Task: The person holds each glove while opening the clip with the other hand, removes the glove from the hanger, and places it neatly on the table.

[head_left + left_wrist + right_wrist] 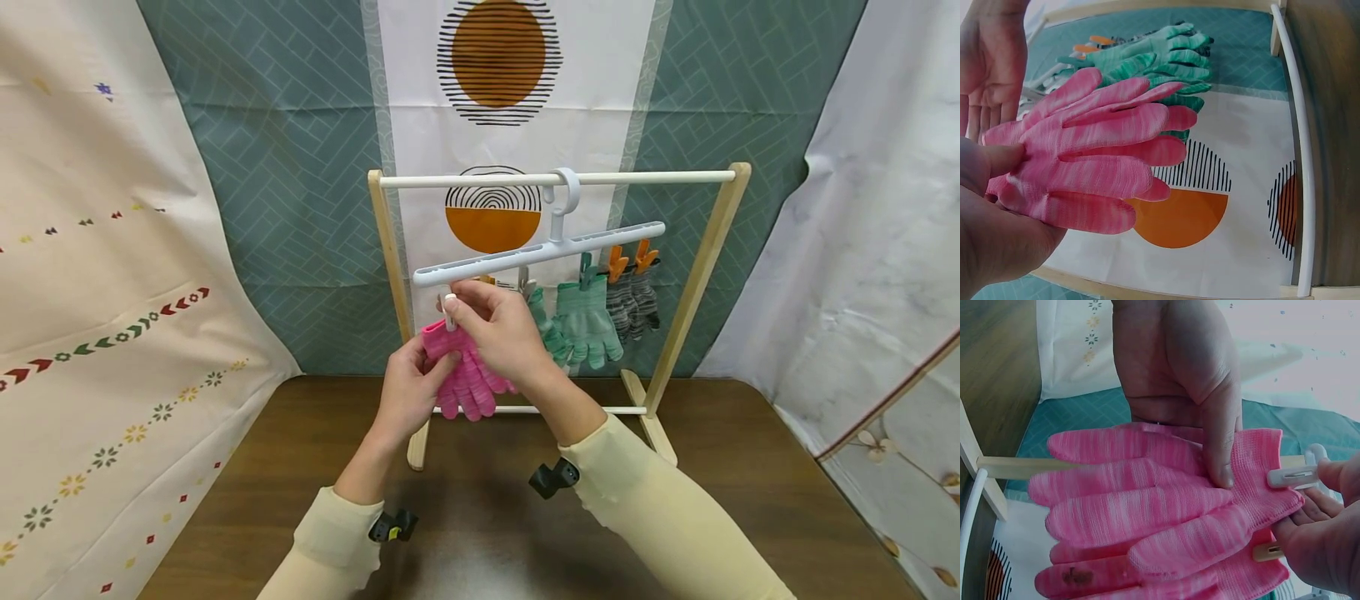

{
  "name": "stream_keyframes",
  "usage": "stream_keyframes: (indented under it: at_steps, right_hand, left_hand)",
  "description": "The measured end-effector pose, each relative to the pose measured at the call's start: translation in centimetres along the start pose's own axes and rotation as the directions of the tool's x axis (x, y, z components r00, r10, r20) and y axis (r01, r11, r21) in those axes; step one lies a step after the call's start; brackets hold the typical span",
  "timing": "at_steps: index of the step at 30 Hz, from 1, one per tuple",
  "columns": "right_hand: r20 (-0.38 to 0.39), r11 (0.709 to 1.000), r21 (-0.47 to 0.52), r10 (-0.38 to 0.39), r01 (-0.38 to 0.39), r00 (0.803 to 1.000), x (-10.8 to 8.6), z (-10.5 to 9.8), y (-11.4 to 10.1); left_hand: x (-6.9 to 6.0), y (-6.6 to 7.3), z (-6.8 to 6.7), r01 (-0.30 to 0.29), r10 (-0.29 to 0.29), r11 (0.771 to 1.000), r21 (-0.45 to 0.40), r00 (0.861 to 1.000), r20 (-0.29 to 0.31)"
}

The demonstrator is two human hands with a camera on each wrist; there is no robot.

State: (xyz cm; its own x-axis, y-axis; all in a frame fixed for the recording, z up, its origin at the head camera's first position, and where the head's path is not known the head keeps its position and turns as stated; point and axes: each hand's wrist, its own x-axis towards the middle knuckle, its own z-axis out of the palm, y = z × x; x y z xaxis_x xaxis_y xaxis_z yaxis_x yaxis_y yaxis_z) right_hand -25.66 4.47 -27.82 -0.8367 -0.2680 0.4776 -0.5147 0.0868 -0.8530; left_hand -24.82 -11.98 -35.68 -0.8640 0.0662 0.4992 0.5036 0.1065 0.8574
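Pink knitted glove (pixel 468 387) is below the left, lower end of the white hanger (pixel 487 265), and I see the person's left hand (pixel 408 387) pinching it near the cuff (pixel 1257 465) with the thumb on top. The right hand (pixel 510 329) pinches a white clip (pixel 1288 478), which sits on this cuff. Farther right, green gloves (pixel 588 321) hang beside grey ones with orange clips (pixel 617 262).

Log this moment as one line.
left hand: holds pink knit glove | right hand: pinches white plastic clip on glove | pale plastic hanger: tilted
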Motion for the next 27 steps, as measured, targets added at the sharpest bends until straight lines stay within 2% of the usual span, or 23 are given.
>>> stream_keyframes:
  at_steps: [12, 18, 27]
  right_hand:
    - [-0.052, 1.000, 0.018, 0.014, -0.013, 0.999, -0.1, 0.2, 0.3]
    - [-0.070, 1.000, 0.026, -0.012, 0.014, 0.997, 0.0, 0.3, 0.6]
    - [-0.050, 0.999, 0.015, -0.030, 0.031, 0.998, 0.1, 0.5, 0.7]
  left_hand:
    - [-0.3, -0.5, -0.4, 0.017, -0.017, 0.999, 0.033, 1.000, 0.009]
    - [-0.5, -0.8, -0.6, 0.030, -0.031, 0.999, 0.042, 0.999, 0.023]
    - [-1.3, -1.5, -1.6, 0.092, -0.091, 0.995, 0.029, 0.996, -0.017]
